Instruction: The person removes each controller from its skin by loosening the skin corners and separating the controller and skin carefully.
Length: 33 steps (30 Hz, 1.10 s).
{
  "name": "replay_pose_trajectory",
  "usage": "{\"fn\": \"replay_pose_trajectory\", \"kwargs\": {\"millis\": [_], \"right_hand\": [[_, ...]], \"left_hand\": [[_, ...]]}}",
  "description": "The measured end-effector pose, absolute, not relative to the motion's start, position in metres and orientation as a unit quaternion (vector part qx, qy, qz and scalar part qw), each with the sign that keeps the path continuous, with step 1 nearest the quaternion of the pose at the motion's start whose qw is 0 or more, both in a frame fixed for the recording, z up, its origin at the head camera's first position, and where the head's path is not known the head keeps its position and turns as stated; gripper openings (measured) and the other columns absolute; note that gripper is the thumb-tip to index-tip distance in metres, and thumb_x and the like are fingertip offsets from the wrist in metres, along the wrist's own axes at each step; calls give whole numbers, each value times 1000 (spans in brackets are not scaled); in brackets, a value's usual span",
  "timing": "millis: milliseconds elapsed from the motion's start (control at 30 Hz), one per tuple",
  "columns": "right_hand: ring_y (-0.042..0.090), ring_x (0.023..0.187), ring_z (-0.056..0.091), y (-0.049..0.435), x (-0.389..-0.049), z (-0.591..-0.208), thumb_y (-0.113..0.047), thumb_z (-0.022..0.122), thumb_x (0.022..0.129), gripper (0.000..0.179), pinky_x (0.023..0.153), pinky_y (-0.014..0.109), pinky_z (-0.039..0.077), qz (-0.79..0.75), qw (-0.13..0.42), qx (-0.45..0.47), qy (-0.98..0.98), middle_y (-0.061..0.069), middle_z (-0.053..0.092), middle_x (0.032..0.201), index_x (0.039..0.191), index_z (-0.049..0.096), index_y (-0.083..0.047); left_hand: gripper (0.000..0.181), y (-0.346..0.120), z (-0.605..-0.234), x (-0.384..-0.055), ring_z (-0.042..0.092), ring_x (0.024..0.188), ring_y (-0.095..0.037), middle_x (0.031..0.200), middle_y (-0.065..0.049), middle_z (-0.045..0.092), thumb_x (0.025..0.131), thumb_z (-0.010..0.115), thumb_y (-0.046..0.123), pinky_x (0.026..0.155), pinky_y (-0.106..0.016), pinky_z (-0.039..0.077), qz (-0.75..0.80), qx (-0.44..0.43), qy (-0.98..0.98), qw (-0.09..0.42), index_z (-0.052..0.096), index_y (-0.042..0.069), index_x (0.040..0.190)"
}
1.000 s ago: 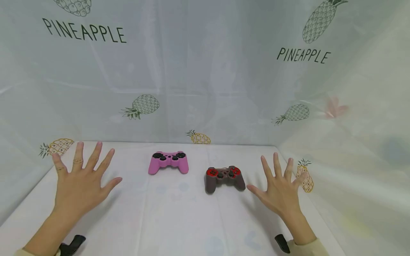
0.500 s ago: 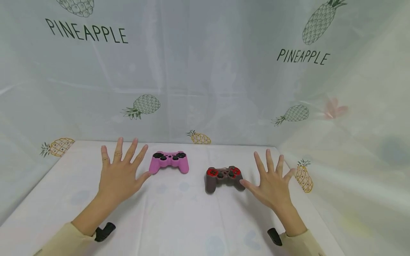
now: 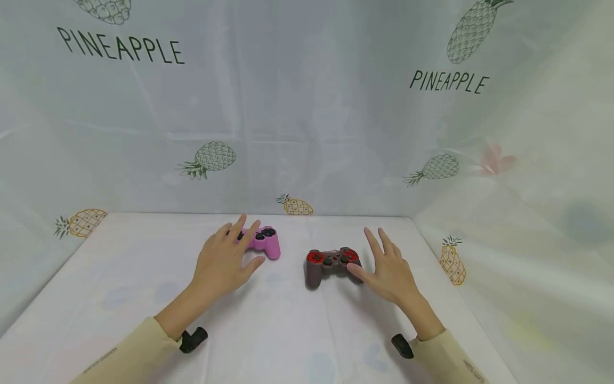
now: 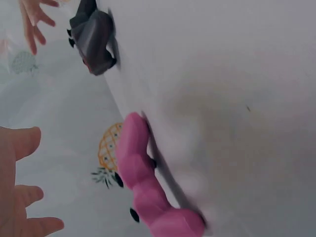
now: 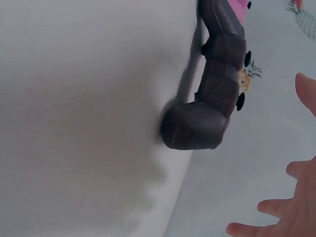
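Note:
Two game controllers lie on the white table. In the head view the pink game controller is partly covered by my left hand, whose fingers spread above its left half. The left wrist view shows a gap between those fingers and the pink controller. My right hand hovers at the right end of the dark game controller with red button areas; its thumb overlaps the right grip in the head view. In the right wrist view the dark controller stands apart from the loosely spread fingers. Neither hand holds anything.
A pale curtain printed with pineapples rises behind the table and along its sides. Black wrist straps sit at the ends of both beige sleeves.
My left hand has moved right, from the table's left side to over the pink controller. My right hand has shifted left toward the dark controller, and its fingers have bent slightly. Both controllers stay put.

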State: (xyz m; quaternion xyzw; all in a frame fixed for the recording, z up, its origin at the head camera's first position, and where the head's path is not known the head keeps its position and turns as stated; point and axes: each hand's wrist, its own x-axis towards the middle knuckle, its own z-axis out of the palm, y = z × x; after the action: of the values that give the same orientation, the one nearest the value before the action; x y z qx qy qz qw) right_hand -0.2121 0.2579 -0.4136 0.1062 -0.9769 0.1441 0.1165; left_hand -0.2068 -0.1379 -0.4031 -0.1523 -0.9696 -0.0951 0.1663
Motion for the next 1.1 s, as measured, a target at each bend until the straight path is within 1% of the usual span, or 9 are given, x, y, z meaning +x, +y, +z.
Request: {"fn": "replay_pose_trajectory", "kwargs": {"millis": [100, 167, 233, 467, 600, 733, 833, 967, 1100], "right_hand": [[59, 141, 44, 254, -216, -415, -72, 60, 97, 97, 93, 77, 46, 167, 98, 107, -975, 23, 25, 172, 171, 20, -24], [59, 140, 45, 253, -219, -415, -72, 59, 98, 96, 91, 77, 48, 184, 80, 107, -974, 24, 27, 170, 171, 20, -24], [60, 140, 45, 252, -221, -415, -71, 59, 98, 95, 89, 77, 48, 202, 63, 106, -972, 24, 28, 169, 171, 21, -22], [52, 137, 53, 254, -234, -417, -65, 56, 103, 88, 99, 72, 47, 274, 10, 110, -955, 26, 33, 165, 169, 25, -17], [47, 127, 59, 254, -243, -420, -62, 56, 104, 85, 98, 65, 50, 308, -22, 103, -945, 28, 39, 160, 168, 26, -14], [48, 131, 57, 254, -251, -423, -60, 57, 104, 84, 101, 65, 49, 319, -45, 87, -943, 29, 51, 152, 167, 28, -12], [47, 132, 58, 255, -256, -425, -58, 57, 105, 81, 104, 66, 47, 322, -60, 76, -942, 28, 57, 146, 166, 31, -11], [38, 118, 66, 254, -261, -428, -56, 54, 107, 76, 98, 61, 51, 332, -89, 64, -937, 25, 62, 140, 164, 35, -10], [32, 112, 68, 253, -264, -430, -55, 53, 108, 70, 93, 55, 55, 340, -110, 56, -932, 23, 63, 140, 161, 42, -10]], "left_hand": [[80, -128, -406, -209, 48, 143, -44, 167, -15, 40, 99, 68, 57, 100, -65, 51, -131, -155, -967, 155, 37, 25, 166], [78, -121, -408, -211, 52, 140, -43, 163, -14, 46, 99, 68, 56, 91, -65, 55, -162, -154, -964, 141, 40, 26, 165], [76, -114, -410, -214, 55, 138, -43, 160, -13, 51, 99, 69, 54, 89, -65, 56, -194, -155, -960, 126, 42, 25, 164], [70, -88, -411, -231, 62, 132, -36, 150, -11, 61, 101, 67, 50, 102, -61, 51, -311, -146, -938, 42, 47, 20, 160], [65, -71, -415, -239, 70, 112, -25, 126, -6, 73, 101, 68, 45, 97, -53, 54, -363, -140, -921, -10, 50, 19, 158], [60, -56, -421, -250, 72, 100, -21, 111, -3, 76, 103, 67, 43, 90, -49, 55, -388, -131, -911, -43, 52, 18, 155], [59, -49, -426, -258, 71, 97, -20, 110, -4, 75, 104, 66, 44, 86, -45, 56, -398, -123, -907, -59, 53, 17, 155], [61, -42, -432, -265, 70, 86, -20, 111, -7, 72, 104, 63, 46, 80, -41, 55, -410, -113, -900, -96, 51, 14, 155], [64, -36, -434, -268, 69, 83, -21, 115, -9, 72, 105, 60, 50, 82, -39, 53, -416, -107, -893, -136, 50, 13, 156]]}}
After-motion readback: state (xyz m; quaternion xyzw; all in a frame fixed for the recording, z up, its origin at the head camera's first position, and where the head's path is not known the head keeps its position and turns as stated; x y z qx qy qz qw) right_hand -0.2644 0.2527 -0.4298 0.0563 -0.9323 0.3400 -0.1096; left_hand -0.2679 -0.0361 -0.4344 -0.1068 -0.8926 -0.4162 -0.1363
